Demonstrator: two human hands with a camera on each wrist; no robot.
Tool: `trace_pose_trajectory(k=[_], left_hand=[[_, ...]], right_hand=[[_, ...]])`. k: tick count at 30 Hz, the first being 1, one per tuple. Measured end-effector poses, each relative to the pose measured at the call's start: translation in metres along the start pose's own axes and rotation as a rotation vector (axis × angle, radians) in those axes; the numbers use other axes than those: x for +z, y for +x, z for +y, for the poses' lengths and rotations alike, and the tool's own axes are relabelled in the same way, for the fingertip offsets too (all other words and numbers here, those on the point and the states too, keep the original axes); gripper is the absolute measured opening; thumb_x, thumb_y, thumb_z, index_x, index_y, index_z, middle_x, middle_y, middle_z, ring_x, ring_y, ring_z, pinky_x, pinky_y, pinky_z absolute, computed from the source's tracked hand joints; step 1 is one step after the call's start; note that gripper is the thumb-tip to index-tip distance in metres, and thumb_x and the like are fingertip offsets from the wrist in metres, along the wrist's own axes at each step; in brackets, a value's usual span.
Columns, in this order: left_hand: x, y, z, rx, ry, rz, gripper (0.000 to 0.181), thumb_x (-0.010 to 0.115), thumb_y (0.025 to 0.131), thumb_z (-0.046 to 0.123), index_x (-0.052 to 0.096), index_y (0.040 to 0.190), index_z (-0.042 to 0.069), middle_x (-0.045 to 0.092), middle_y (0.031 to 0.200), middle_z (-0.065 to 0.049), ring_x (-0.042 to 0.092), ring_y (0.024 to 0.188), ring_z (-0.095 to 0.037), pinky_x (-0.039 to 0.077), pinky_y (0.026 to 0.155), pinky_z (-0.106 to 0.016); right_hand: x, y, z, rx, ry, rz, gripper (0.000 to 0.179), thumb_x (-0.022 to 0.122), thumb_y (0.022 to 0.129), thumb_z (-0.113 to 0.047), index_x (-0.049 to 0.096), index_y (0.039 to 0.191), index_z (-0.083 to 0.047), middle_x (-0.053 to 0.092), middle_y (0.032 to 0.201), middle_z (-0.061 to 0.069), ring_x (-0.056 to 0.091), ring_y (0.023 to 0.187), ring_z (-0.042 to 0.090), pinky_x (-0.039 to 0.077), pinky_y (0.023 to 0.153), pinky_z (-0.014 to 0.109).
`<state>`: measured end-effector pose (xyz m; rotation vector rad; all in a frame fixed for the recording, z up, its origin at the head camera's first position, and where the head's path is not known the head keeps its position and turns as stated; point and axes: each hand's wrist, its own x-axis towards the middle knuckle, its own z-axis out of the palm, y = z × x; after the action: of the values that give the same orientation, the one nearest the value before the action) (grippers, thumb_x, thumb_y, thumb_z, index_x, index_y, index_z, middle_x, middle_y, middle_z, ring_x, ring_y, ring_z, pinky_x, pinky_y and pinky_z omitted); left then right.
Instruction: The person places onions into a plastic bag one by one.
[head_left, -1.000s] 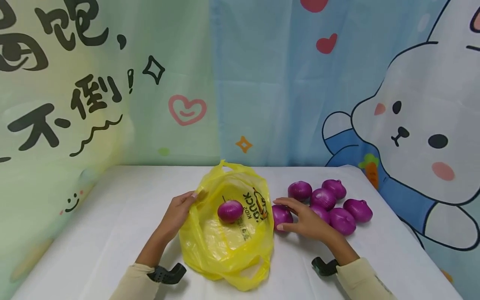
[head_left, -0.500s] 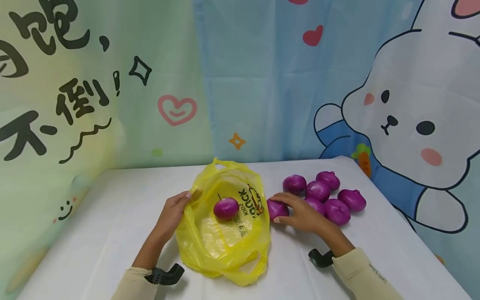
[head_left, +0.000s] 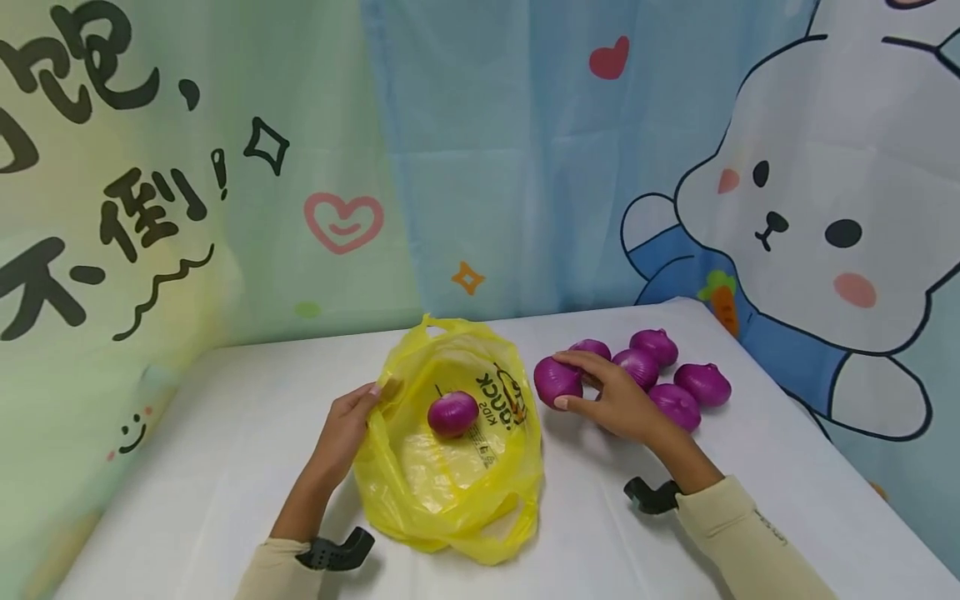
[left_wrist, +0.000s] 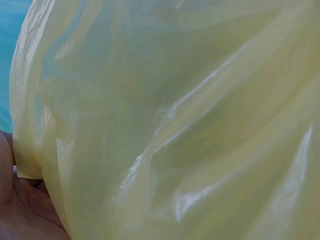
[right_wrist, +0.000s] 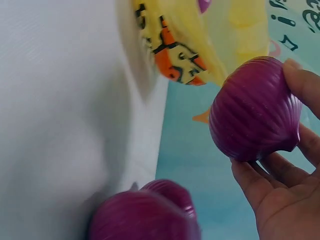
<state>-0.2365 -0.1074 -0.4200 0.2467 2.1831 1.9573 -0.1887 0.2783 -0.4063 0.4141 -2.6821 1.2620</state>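
My right hand grips a purple onion between thumb and fingers, just right of a yellow plastic bag. In the right wrist view that onion is raised off the white table, its ribbed side showing. My left hand pinches the bag's left rim, holding its mouth spread. Another onion with a thin stem lies inside the bag. Yellow film fills most of the left wrist view, with part of the left hand at its lower left corner.
Several more purple onions sit grouped on the right of the white table, behind and beside my right hand. A printed curtain hangs at the table's back edge. Each wrist wears a black camera mount.
My right hand has closed round the onion beside the bag and lifted it upward. The left hand keeps its hold on the bag's rim. The head view has shifted slightly.
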Motion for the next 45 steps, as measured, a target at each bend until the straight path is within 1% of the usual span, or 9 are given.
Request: trace_pose_trajectory(k=[6, 10, 14, 19, 23, 31, 36, 41, 45], left_hand=[[0.007, 0.003, -0.003, -0.006, 0.008, 0.019, 0.041, 0.044, 0.104, 0.031, 0.061, 0.125, 0.000, 0.061, 0.090, -0.023, 0.059, 0.064, -0.015, 0.053, 0.060, -0.025], [0.007, 0.002, -0.005, -0.002, 0.030, 0.049, 0.039, 0.044, 0.104, 0.028, 0.062, 0.121, -0.001, 0.060, 0.083, -0.016, 0.058, 0.063, -0.015, 0.052, 0.058, -0.024], [0.003, 0.002, -0.005, 0.013, 0.050, 0.046, 0.040, 0.044, 0.105, 0.028, 0.062, 0.119, -0.003, 0.059, 0.079, -0.010, 0.056, 0.063, -0.015, 0.050, 0.057, -0.025], [-0.001, 0.000, -0.004, 0.029, 0.019, 0.030, 0.041, 0.044, 0.104, 0.029, 0.061, 0.123, -0.003, 0.060, 0.084, -0.017, 0.057, 0.064, -0.015, 0.051, 0.058, -0.025], [-0.002, -0.002, -0.004, 0.026, 0.003, 0.022, 0.041, 0.044, 0.105, 0.029, 0.060, 0.126, -0.003, 0.061, 0.090, -0.020, 0.058, 0.067, -0.014, 0.052, 0.060, -0.025], [0.000, 0.002, -0.003, 0.050, 0.010, 0.002, 0.041, 0.043, 0.105, 0.028, 0.059, 0.127, -0.003, 0.061, 0.091, -0.023, 0.059, 0.066, -0.015, 0.052, 0.059, -0.025], [0.001, 0.003, -0.003, 0.037, 0.021, 0.010, 0.040, 0.044, 0.105, 0.027, 0.060, 0.127, -0.002, 0.061, 0.092, -0.025, 0.059, 0.065, -0.015, 0.052, 0.059, -0.025], [0.001, 0.002, -0.003, 0.039, 0.023, 0.024, 0.040, 0.044, 0.104, 0.025, 0.059, 0.127, -0.004, 0.061, 0.087, -0.019, 0.057, 0.064, -0.013, 0.051, 0.058, -0.024], [0.001, 0.002, -0.003, 0.046, 0.027, 0.014, 0.040, 0.044, 0.105, 0.026, 0.059, 0.127, -0.004, 0.061, 0.088, -0.021, 0.058, 0.064, -0.014, 0.051, 0.058, -0.025]], right_hand=[[-0.003, 0.004, -0.015, 0.013, 0.030, 0.009, 0.064, 0.079, 0.083, -0.031, 0.053, 0.140, -0.019, 0.049, 0.142, 0.009, 0.045, 0.130, 0.033, 0.041, 0.100, 0.048], [0.003, 0.014, -0.025, -0.033, 0.116, -0.008, 0.062, 0.079, 0.083, -0.028, 0.054, 0.139, -0.019, 0.050, 0.141, 0.005, 0.048, 0.128, 0.028, 0.040, 0.102, 0.046], [0.017, 0.020, -0.036, -0.072, 0.226, -0.048, 0.059, 0.078, 0.084, -0.022, 0.055, 0.138, -0.017, 0.050, 0.140, 0.004, 0.049, 0.127, 0.026, 0.040, 0.102, 0.042], [0.035, 0.026, -0.049, -0.110, 0.275, -0.084, 0.057, 0.077, 0.085, -0.019, 0.055, 0.137, -0.015, 0.050, 0.140, 0.005, 0.050, 0.126, 0.025, 0.042, 0.100, 0.039], [0.040, 0.032, -0.055, -0.123, 0.277, -0.086, 0.056, 0.076, 0.086, -0.019, 0.054, 0.138, -0.015, 0.051, 0.139, 0.004, 0.051, 0.125, 0.024, 0.043, 0.099, 0.037], [0.042, 0.049, -0.062, -0.153, 0.318, -0.142, 0.057, 0.074, 0.088, -0.018, 0.051, 0.139, -0.009, 0.052, 0.138, 0.007, 0.053, 0.122, 0.026, 0.045, 0.098, 0.036], [0.052, 0.061, -0.060, -0.154, 0.365, -0.190, 0.057, 0.073, 0.088, -0.016, 0.051, 0.140, -0.010, 0.052, 0.137, 0.006, 0.055, 0.119, 0.024, 0.046, 0.096, 0.034], [0.066, 0.068, -0.055, -0.162, 0.414, -0.228, 0.054, 0.070, 0.089, -0.008, 0.050, 0.140, -0.006, 0.052, 0.137, 0.009, 0.056, 0.118, 0.025, 0.046, 0.098, 0.035], [0.072, 0.071, -0.053, -0.161, 0.425, -0.232, 0.053, 0.068, 0.089, 0.000, 0.049, 0.139, 0.000, 0.051, 0.138, 0.015, 0.055, 0.118, 0.029, 0.045, 0.099, 0.037]])
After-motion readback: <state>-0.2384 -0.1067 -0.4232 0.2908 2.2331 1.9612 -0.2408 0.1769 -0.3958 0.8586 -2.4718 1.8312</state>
